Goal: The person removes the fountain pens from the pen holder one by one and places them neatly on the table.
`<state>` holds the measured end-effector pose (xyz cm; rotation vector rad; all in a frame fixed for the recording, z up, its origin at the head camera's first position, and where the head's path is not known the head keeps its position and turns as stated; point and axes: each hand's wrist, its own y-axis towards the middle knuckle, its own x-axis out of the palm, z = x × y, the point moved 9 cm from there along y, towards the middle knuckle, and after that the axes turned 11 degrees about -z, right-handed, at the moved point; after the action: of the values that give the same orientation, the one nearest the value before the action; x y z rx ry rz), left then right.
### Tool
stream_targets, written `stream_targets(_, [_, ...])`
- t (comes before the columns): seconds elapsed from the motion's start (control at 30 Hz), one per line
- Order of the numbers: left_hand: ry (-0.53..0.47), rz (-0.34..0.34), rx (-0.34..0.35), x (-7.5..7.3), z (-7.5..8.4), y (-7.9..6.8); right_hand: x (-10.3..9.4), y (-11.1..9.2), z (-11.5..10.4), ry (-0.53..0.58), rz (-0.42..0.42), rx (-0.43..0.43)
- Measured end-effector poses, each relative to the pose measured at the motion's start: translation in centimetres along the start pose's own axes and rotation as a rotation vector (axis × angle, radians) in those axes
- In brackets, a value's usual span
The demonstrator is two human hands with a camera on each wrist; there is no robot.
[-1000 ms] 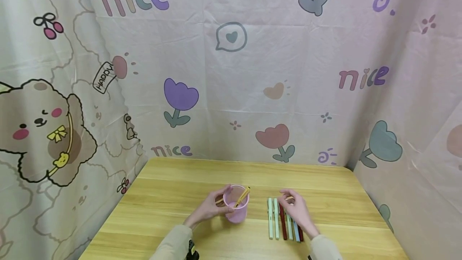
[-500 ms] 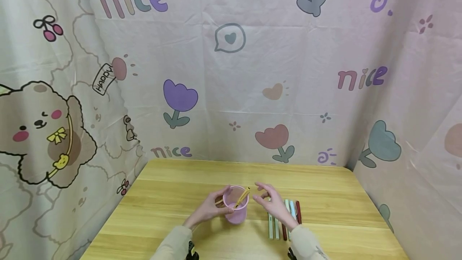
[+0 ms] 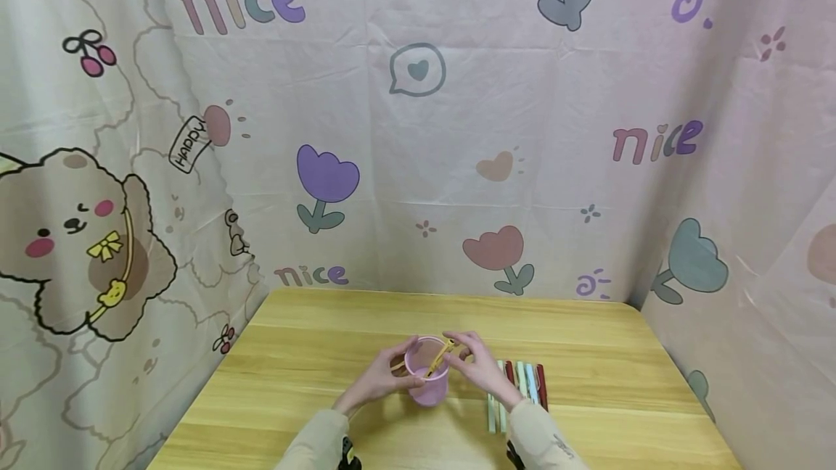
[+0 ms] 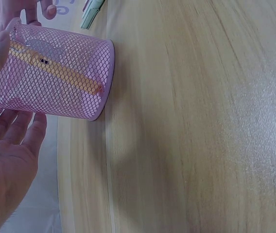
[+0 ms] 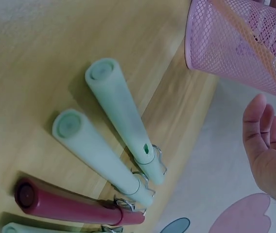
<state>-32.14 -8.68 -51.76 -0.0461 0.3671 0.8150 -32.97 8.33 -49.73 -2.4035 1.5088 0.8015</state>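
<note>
My left hand (image 3: 379, 376) grips a pink mesh pen holder (image 3: 429, 393) near its rim, thumb in front and fingers around the far side. Inside leans a yellow pen (image 3: 438, 360), its top end standing above the rim; the mesh shows its length in the left wrist view. At the holder's right side is my right hand (image 3: 482, 366), thumb and forefinger parted on either side of the pen's top end. The right wrist view shows these fingers (image 5: 252, 119) loosely bent beside the rim; contact with the pen is not clear.
Several pens lie in a row right of the holder, partly under my right forearm: mint green (image 5: 118, 107), dark red (image 5: 70, 204) and light blue (image 3: 532, 381). The wooden table (image 3: 313, 325) ends against a patterned cloth (image 3: 405, 165) at the back.
My right hand has moved left from above the row of pens to the top of the yellow pen at the holder's rim. The left hand and holder stay nearly still.
</note>
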Motion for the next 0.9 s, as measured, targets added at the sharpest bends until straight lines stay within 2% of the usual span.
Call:
stream_targets(0.47, [0.0, 0.004, 0.0, -0.06, -0.13, -0.06, 0.01, 0.22, 0.12, 0.012, 0.011, 0.026])
stream_targets(0.73, [0.008, -0.004, -0.003, -0.01, 0.1, -0.16, -0.29, 0.0, -0.24, -0.01, 0.051, -0.019])
stream_targets(0.9, [0.004, 0.0, -0.008, -0.02, 0.11, -0.16, -0.58, -0.32, -0.18, 0.04, 0.083, -0.019])
